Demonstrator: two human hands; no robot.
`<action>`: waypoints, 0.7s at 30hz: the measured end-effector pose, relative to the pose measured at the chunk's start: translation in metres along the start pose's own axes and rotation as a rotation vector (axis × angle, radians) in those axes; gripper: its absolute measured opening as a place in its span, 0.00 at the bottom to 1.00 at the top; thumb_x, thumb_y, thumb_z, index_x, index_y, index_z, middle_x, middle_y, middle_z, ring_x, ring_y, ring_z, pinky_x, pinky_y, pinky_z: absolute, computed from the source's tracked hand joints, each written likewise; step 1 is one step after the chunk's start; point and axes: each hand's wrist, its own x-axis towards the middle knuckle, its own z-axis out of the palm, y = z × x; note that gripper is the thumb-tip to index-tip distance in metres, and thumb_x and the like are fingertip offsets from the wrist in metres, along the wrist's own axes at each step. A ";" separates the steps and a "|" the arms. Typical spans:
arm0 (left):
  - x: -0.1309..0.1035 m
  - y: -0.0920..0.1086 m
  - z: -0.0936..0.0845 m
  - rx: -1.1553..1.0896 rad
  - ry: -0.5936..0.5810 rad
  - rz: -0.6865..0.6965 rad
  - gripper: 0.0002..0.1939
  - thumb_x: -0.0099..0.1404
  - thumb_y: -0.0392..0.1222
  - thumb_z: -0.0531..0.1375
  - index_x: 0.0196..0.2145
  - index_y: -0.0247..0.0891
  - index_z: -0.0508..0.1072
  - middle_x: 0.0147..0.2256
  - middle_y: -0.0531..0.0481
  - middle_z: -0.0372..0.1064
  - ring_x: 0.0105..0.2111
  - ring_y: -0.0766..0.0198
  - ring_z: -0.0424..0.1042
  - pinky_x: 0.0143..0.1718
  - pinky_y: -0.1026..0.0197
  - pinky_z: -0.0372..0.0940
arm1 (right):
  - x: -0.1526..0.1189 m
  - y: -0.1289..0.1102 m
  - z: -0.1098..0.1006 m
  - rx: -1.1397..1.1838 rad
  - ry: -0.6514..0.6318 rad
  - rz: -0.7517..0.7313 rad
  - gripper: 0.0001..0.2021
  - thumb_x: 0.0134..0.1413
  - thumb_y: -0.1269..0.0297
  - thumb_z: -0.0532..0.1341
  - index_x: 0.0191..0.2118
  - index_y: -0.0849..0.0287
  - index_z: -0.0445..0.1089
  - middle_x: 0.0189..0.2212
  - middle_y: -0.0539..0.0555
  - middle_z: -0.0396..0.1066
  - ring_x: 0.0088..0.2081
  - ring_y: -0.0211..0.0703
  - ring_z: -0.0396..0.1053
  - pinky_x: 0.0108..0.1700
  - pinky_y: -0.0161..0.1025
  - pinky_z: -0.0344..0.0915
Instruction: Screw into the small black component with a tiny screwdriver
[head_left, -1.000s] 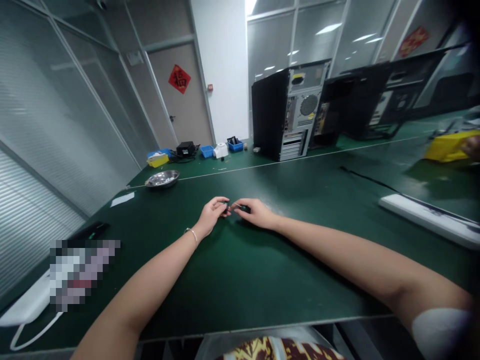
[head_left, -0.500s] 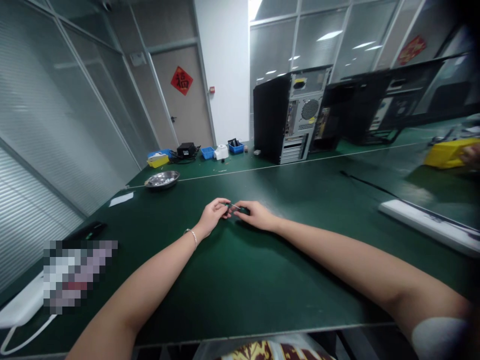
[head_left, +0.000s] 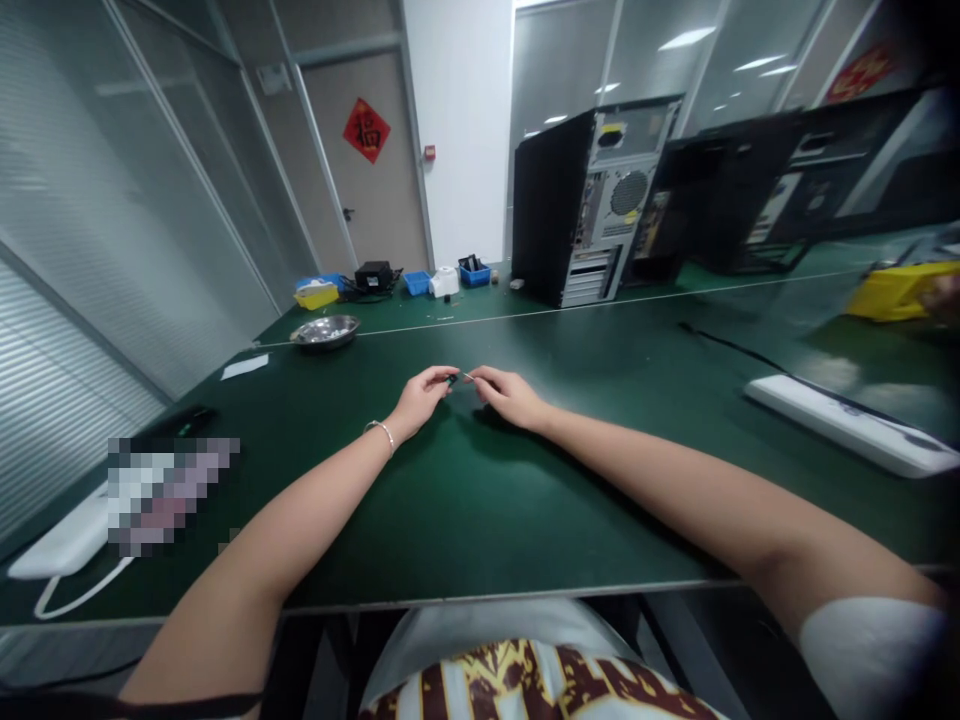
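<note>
Over the middle of the green table (head_left: 450, 530), my two hands meet with their fingertips close together. My left hand (head_left: 418, 402), a bracelet at its wrist, pinches a small dark green piece (head_left: 451, 380) too small to make out. Facing it, my right hand (head_left: 514, 398) closes around a small screwdriver (head_left: 468, 377). Only the thin metal shaft shows, pointing left towards the piece; the handle is hidden by my fingers. Whether tip and piece touch, I cannot tell.
Back left stands a metal bowl (head_left: 325, 333) with small bits inside. Behind are blue bins (head_left: 474, 274) and a computer tower (head_left: 555, 210). A white power strip (head_left: 847, 425) lies right, another (head_left: 60, 540) left. At far right a person's hand touches a yellow bin (head_left: 889, 292).
The whole view has shifted upwards as my head tilts down. My right fingers now cover the dark screwdriver handle that showed before. Both hands stay near each other.
</note>
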 end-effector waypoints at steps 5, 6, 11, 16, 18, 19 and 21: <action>0.001 -0.003 -0.003 -0.031 0.000 -0.030 0.13 0.59 0.36 0.63 0.43 0.34 0.76 0.38 0.45 0.75 0.36 0.64 0.72 0.42 0.60 0.67 | -0.001 -0.002 0.002 -0.128 0.010 -0.041 0.15 0.65 0.60 0.53 0.46 0.55 0.76 0.40 0.53 0.79 0.38 0.43 0.73 0.39 0.37 0.64; 0.001 -0.003 -0.003 -0.026 0.002 -0.026 0.12 0.59 0.36 0.63 0.42 0.34 0.76 0.38 0.45 0.75 0.36 0.64 0.72 0.41 0.61 0.67 | -0.001 -0.001 0.003 -0.150 0.014 -0.045 0.15 0.65 0.61 0.53 0.47 0.54 0.76 0.42 0.53 0.79 0.40 0.44 0.73 0.40 0.37 0.65; 0.003 -0.005 -0.004 0.010 0.000 -0.023 0.12 0.58 0.40 0.64 0.41 0.35 0.78 0.38 0.45 0.76 0.36 0.63 0.73 0.41 0.60 0.67 | -0.001 0.001 0.004 -0.258 0.006 -0.003 0.14 0.64 0.62 0.55 0.47 0.52 0.77 0.44 0.53 0.78 0.43 0.47 0.74 0.40 0.39 0.65; 0.001 -0.002 -0.003 0.065 -0.010 0.006 0.13 0.56 0.43 0.67 0.39 0.36 0.80 0.38 0.45 0.77 0.39 0.59 0.74 0.46 0.56 0.67 | -0.002 -0.001 0.001 -0.286 -0.016 -0.014 0.15 0.64 0.62 0.55 0.48 0.51 0.78 0.42 0.53 0.78 0.41 0.45 0.74 0.39 0.38 0.65; 0.000 -0.001 -0.003 0.059 -0.019 -0.005 0.13 0.56 0.43 0.67 0.38 0.36 0.80 0.38 0.44 0.77 0.39 0.59 0.74 0.46 0.55 0.66 | -0.003 -0.002 -0.001 -0.275 -0.035 -0.037 0.15 0.64 0.62 0.55 0.48 0.52 0.78 0.42 0.53 0.78 0.41 0.45 0.74 0.40 0.38 0.65; 0.000 0.000 -0.003 0.052 -0.024 -0.013 0.13 0.56 0.44 0.68 0.38 0.35 0.80 0.37 0.44 0.77 0.39 0.59 0.74 0.46 0.55 0.66 | -0.003 -0.002 -0.001 -0.269 -0.042 -0.046 0.15 0.64 0.62 0.55 0.48 0.52 0.78 0.42 0.53 0.78 0.42 0.45 0.74 0.40 0.37 0.65; 0.000 -0.001 -0.003 0.044 -0.031 -0.020 0.13 0.55 0.43 0.68 0.38 0.35 0.81 0.37 0.44 0.77 0.38 0.59 0.74 0.46 0.55 0.66 | -0.003 -0.003 -0.003 -0.268 -0.054 -0.054 0.15 0.64 0.62 0.55 0.48 0.53 0.78 0.42 0.53 0.78 0.41 0.45 0.74 0.40 0.38 0.65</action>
